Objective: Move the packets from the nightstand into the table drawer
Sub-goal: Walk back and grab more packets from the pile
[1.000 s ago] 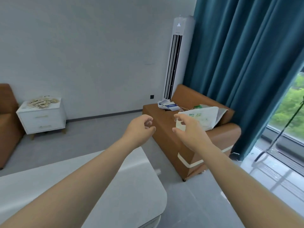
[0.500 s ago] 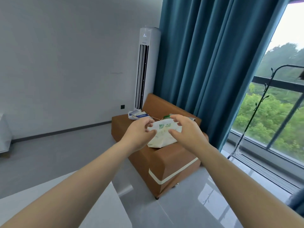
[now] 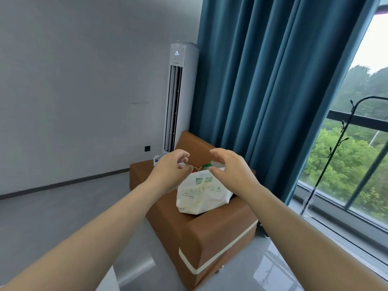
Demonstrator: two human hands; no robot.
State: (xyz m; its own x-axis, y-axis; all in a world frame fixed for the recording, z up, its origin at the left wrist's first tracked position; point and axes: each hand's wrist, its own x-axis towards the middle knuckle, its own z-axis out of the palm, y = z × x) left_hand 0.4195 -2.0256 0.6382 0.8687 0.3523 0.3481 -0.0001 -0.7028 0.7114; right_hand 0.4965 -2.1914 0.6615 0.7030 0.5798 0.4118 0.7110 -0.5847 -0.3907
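Your left hand (image 3: 170, 164) pinches a thin string (image 3: 194, 168) at the top of the white bag (image 3: 201, 196) on the brown sofa's (image 3: 210, 238) near end; your right hand (image 3: 231, 166) hovers open above it

The brown sofa (image 3: 210, 238) looks like smooth leather, a bit shiny. On the sofa, the white bag (image 3: 201, 196) looks like crinkly matt paper. Behind the sofa, the blue curtain (image 3: 273, 101) is soft cloth. The grey floor (image 3: 273, 269) under the sofa is glossy.

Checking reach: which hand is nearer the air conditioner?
Left. The left hand, pinching a thin cord, shows just right of the air conditioner; the right hand is farther right, over the white bag.
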